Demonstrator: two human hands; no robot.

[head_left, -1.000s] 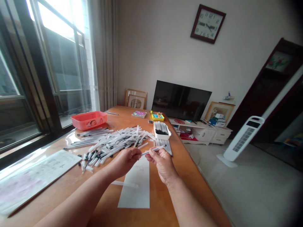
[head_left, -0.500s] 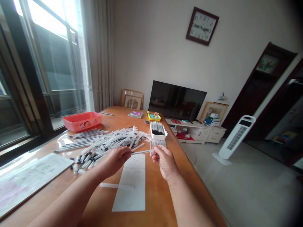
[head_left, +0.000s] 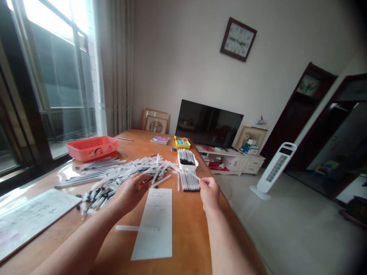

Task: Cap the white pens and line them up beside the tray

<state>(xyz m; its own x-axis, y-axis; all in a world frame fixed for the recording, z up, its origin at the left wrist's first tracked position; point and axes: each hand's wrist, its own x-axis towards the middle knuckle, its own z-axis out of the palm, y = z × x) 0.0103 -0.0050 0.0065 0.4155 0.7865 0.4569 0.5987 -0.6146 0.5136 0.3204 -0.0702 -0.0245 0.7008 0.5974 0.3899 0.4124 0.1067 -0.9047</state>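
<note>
My right hand [head_left: 209, 192] pinches one thin white pen [head_left: 191, 175] by its near end, holding it just above a neat row of finished pens [head_left: 189, 181] laid side by side on the wooden table [head_left: 195, 236]. My left hand [head_left: 131, 191] reaches into the loose pile of white pens [head_left: 126, 172], fingers curled down over them; what the fingers grip is hidden. A small white tray of black-tipped pens [head_left: 187, 159] stands just beyond the row. Black caps [head_left: 92, 194] lie scattered at the pile's near end.
A white paper strip [head_left: 155, 225] with a single white pen barrel [head_left: 137, 228] lies near me. A red plastic basket [head_left: 91, 148] stands at the far left, a sheet of paper [head_left: 31, 217] at the near left. The table's right edge drops to the floor.
My hands have parted: the right carried the pen forward and right over the row, while the left let go of it and moved left to the pile. The view has swung right.
</note>
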